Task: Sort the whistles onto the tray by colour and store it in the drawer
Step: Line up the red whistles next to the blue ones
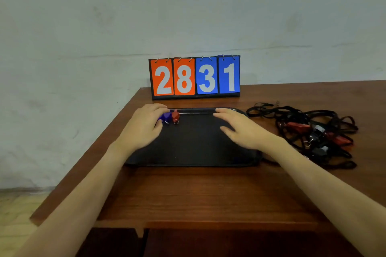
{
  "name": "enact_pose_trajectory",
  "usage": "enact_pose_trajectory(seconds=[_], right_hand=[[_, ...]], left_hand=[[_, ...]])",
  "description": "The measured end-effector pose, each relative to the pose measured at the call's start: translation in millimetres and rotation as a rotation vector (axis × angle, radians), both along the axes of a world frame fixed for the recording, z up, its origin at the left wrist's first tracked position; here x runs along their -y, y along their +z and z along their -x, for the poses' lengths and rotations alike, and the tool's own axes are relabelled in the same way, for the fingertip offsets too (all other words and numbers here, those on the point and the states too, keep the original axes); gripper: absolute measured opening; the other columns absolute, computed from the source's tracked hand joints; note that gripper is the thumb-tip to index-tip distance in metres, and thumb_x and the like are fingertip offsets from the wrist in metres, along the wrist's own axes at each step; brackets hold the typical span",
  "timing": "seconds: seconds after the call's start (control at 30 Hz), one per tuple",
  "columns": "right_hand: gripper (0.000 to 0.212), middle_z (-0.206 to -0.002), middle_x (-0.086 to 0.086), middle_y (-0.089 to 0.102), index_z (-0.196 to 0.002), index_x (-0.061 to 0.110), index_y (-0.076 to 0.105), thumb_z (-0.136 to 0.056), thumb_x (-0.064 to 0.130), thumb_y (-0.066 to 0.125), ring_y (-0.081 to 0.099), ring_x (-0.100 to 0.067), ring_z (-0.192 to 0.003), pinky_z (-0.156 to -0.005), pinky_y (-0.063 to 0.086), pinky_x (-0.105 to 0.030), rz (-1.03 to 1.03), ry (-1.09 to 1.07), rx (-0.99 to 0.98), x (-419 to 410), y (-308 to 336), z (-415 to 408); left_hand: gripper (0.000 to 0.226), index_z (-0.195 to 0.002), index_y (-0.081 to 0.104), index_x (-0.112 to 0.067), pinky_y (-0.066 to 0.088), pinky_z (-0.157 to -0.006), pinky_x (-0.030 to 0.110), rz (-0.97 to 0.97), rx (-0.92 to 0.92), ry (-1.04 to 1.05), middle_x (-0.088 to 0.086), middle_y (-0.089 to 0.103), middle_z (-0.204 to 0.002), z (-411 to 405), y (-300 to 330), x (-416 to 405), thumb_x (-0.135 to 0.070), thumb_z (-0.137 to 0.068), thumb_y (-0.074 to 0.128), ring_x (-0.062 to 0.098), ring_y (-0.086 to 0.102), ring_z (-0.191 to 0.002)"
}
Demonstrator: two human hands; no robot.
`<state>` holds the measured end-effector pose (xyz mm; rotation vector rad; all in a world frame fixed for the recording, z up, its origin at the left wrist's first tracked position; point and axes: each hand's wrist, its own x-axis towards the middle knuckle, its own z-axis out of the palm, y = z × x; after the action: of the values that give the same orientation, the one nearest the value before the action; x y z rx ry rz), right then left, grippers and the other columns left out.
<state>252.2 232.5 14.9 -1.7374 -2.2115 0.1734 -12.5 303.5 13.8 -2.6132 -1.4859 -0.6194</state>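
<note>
2 bare forearms, left hand (144,125) and right hand (240,129), no sleeves visible.

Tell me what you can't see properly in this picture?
- Head view: the left hand covers part of the blue whistle, so its grip is unclear.
- The pile of whistles and cords is tangled and blurry; no counting them.
- The drawer is cut off by the bottom edge.
- The right hand hides part of the tray.

Left hand (146,125) curled — right hand (240,127) flat
</note>
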Motion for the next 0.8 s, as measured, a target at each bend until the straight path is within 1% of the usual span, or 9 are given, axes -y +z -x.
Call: enact_pose_trajectory(seconds=[0.13, 0.2, 0.27, 0.33, 0.43, 0.5, 0.57, 0.67, 0.8], right_hand=[[0.044, -0.146, -0.004, 0.044, -0.138, 0.013, 0.048, -0.095, 0.013, 0.054, 0.04, -0.019, -0.136, -0.114, 0.031, -0.033, -0.197, -0.103, -0.113, 25, 4, -56], [0.038, -0.136, -0.008, 0.053, -0.132, 0.009, 0.054, -0.093, 0.008, 0.053, 0.048, -0.022, -0.128, -0.108, 0.036, -0.031, -0.3, -0.2, -0.162, 34, 2, -85], [0.033, -0.127, -0.009, 0.059, -0.126, 0.009, 0.057, -0.094, 0.006, 0.052, 0.056, -0.022, -0.116, -0.097, 0.042, -0.028, -0.335, -0.337, -0.245, 43, -2, -111], [0.029, -0.12, -0.009, 0.063, -0.121, 0.008, 0.061, -0.094, 0.006, 0.052, 0.058, -0.017, -0.103, -0.088, 0.043, -0.024, -0.33, -0.477, -0.337, 52, -2, -131], [0.024, -0.113, -0.009, 0.067, -0.113, 0.006, 0.067, -0.093, 0.006, 0.052, 0.056, -0.012, -0.095, -0.085, 0.041, -0.023, -0.394, -0.63, -0.465, 61, 3, -151], [0.023, -0.109, -0.01, 0.068, -0.11, 0.005, 0.068, -0.093, 0.007, 0.054, 0.056, -0.012, -0.092, -0.082, 0.04, -0.023, -0.375, -0.706, -0.527, 64, 3, -159], [0.022, -0.106, -0.011, 0.068, -0.109, 0.005, 0.068, -0.091, 0.007, 0.054, 0.057, -0.015, -0.089, -0.079, 0.041, -0.024, -0.312, -0.766, -0.54, 65, -1, -165], [0.022, -0.104, -0.012, 0.068, -0.106, 0.006, 0.07, -0.09, 0.007, 0.055, 0.061, -0.021, -0.084, -0.075, 0.047, -0.027, -0.255, -0.812, -0.571, 65, -3, -170], [0.017, -0.104, -0.01, 0.069, -0.09, 0.014, 0.071, -0.087, 0.003, 0.058, 0.065, -0.024, -0.094, -0.082, 0.054, -0.034, -0.205, -0.901, -0.582, 70, -6, -183]], left_hand=[[0.044, -0.138, 0.047, -0.024, 0.032, -0.11, 0.029, -0.054, -0.035, -0.144, -0.004, 0.048, -0.142, -32, 11, 15, -0.018, -0.095, 0.053, 0.012, 0.042, -0.133], [0.043, -0.137, 0.048, -0.023, 0.034, -0.109, 0.03, -0.051, 0.008, -0.2, -0.004, 0.051, -0.14, -52, 17, 22, -0.018, -0.095, 0.053, 0.011, 0.044, -0.131], [0.044, -0.137, 0.047, -0.023, 0.038, -0.107, 0.031, -0.008, 0.049, -0.256, -0.003, 0.052, -0.138, -74, 22, 28, -0.018, -0.094, 0.054, 0.011, 0.046, -0.128], [0.043, -0.136, 0.048, -0.023, 0.041, -0.105, 0.031, -0.007, 0.023, -0.314, -0.003, 0.055, -0.135, -98, 25, 32, -0.018, -0.094, 0.054, 0.011, 0.048, -0.125], [0.041, -0.134, 0.05, -0.023, 0.041, -0.102, 0.03, -0.017, -0.019, -0.412, -0.004, 0.057, -0.132, -135, 27, 38, -0.02, -0.094, 0.053, 0.01, 0.05, -0.121], [0.042, -0.136, 0.048, -0.022, 0.041, -0.103, 0.03, -0.032, -0.062, -0.461, -0.004, 0.056, -0.135, -160, 26, 41, -0.021, -0.095, 0.052, 0.012, 0.05, -0.123], [0.043, -0.138, 0.047, -0.021, 0.042, -0.103, 0.031, -0.04, -0.107, -0.515, -0.003, 0.054, -0.137, -186, 25, 42, -0.023, -0.096, 0.052, 0.012, 0.05, -0.124], [0.042, -0.137, 0.05, -0.019, 0.042, -0.103, 0.032, -0.017, -0.139, -0.6, -0.002, 0.056, -0.136, -226, 23, 43, -0.027, -0.096, 0.053, 0.014, 0.051, -0.123], [0.032, -0.127, 0.061, -0.017, 0.042, -0.1, 0.033, 0.051, -0.154, -0.661, -0.001, 0.061, -0.128, -277, 17, 42, -0.024, -0.097, 0.052, 0.017, 0.055, -0.118]])
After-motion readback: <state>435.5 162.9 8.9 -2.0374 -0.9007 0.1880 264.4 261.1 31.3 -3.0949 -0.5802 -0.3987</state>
